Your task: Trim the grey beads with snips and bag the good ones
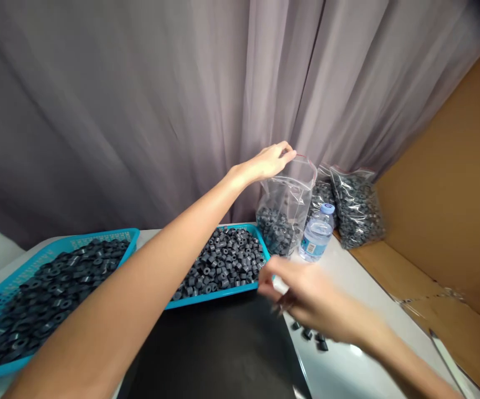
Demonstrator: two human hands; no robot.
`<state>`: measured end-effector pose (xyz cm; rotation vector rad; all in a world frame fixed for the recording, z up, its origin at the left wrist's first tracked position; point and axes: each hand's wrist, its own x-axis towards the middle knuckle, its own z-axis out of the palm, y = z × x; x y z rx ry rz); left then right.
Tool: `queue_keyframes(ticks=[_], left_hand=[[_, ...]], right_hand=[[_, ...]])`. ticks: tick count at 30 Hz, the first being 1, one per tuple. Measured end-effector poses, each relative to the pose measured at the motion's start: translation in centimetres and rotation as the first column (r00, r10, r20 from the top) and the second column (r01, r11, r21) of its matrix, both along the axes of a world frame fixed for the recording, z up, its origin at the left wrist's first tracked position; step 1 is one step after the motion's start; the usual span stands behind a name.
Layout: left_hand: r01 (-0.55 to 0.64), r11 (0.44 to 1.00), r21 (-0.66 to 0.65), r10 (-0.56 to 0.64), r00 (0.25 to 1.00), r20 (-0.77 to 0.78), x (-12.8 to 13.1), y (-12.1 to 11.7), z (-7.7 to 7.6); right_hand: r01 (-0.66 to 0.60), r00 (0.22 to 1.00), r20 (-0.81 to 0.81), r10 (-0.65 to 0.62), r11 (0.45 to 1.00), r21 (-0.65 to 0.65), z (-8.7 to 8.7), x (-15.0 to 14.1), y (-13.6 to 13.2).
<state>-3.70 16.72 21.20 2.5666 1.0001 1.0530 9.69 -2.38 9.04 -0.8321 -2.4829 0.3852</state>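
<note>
With its fingers closed on the red-edged rim, my left hand holds up the mouth of a clear zip bag. Short dark grey tube-shaped pieces fill the lower part of that bag, which stands upright on the table. My right hand is smeared by motion, its fingers curled in, over the front right corner of a blue basket; what they hold, if anything, I cannot make out. Many of the same grey pieces lie in this basket, partly hidden by my left forearm.
A larger blue basket of grey pieces stands at left. Right of the bag are a water bottle and filled zip bags. Several loose pieces lie beside a black surface. A grey curtain hangs behind.
</note>
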Motion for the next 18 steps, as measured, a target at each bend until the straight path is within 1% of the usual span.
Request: queue_keyframes(ticks=[1,2,3,4,5,6,7,8,10,13,14,16,18], left_hand=[[-0.013,0.999,0.029,0.013,1.000,-0.003,-0.7,-0.8,-0.1],[-0.031,0.996,0.089,0.030,1.000,0.005,-1.5,-1.9,-0.3],[-0.055,0.982,0.179,0.051,0.998,0.025,-2.3,-3.1,-0.6],[-0.099,0.958,0.267,0.086,0.994,0.061,-3.1,-4.6,-1.0],[-0.144,0.936,0.322,0.123,0.989,0.084,-4.0,-6.1,-1.6],[-0.190,0.925,0.329,0.167,0.981,0.098,-4.9,-7.6,-2.4],[-0.213,0.934,0.285,0.200,0.977,0.074,-5.8,-9.0,-3.4],[-0.220,0.955,0.199,0.226,0.974,-0.005,-6.7,-10.3,-4.6],[-0.288,0.956,0.054,0.293,0.942,-0.166,-8.4,-12.3,-7.3],[-0.333,0.942,-0.037,0.316,0.921,-0.230,-10.4,-13.4,-11.5],[-0.344,0.938,-0.055,0.323,0.918,-0.230,-10.8,-13.4,-12.6],[-0.357,0.930,-0.086,0.332,0.918,-0.215,-11.2,-13.3,-14.2],[-0.357,0.928,-0.112,0.334,0.925,-0.182,-11.4,-13.3,-14.9]], right_hand=[[0.076,0.994,-0.083,-0.071,0.995,0.063,1.5,0.8,0.9],[0.185,0.973,-0.169,-0.157,0.969,0.163,3.1,1.5,2.1],[0.314,0.938,-0.234,-0.254,0.910,0.271,4.6,2.0,3.5],[0.460,0.883,-0.282,-0.376,0.814,0.355,6.1,2.4,5.0],[0.574,0.819,-0.290,-0.495,0.717,0.396,7.4,2.6,6.5],[0.638,0.766,-0.261,-0.588,0.641,0.428,8.5,2.7,8.0],[0.665,0.722,-0.193,-0.664,0.591,0.456,9.4,2.7,9.3],[0.662,0.698,-0.111,-0.707,0.578,0.477,10.0,2.6,10.4],[0.645,0.687,-0.039,-0.725,0.585,0.492,10.4,2.5,11.5],[0.579,0.730,0.014,-0.684,0.628,0.520,9.5,2.4,11.1],[0.563,0.737,0.017,-0.675,0.629,0.536,9.1,2.5,10.7],[0.562,0.739,-0.016,-0.674,0.602,0.568,8.5,2.6,9.9],[0.585,0.734,-0.093,-0.672,0.557,0.589,8.5,2.7,9.3]])
